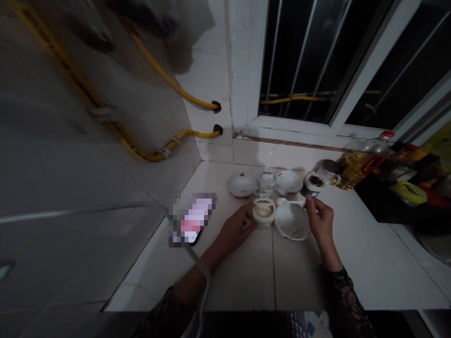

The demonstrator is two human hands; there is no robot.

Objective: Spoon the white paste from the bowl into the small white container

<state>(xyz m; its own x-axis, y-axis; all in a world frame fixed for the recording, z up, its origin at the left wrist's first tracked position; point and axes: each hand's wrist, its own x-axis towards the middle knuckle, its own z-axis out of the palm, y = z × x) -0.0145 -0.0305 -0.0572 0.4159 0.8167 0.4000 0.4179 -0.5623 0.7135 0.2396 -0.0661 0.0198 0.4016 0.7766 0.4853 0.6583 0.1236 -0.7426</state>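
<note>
My left hand (235,227) is closed around the left side of a small seasoning jar (263,220) that holds a pale substance. Its lid stands flipped up at the back. Between the fingertips of my right hand (321,220) is the handle of a small white spoon (295,203). The spoon lies level above the far rim of a white bowl (292,223), its head near the jar. A little pale stuff sits at the bottom of this bowl; I cannot make out whether the spoon carries anything.
Behind are two bowls (241,186) (289,182), another clear jar (266,179) and a dark-filled jar (313,184). Left lies a phone (196,217), a grey cable (200,265) crossing before it. At right stand an oil bottle (352,169) and a black box (378,199).
</note>
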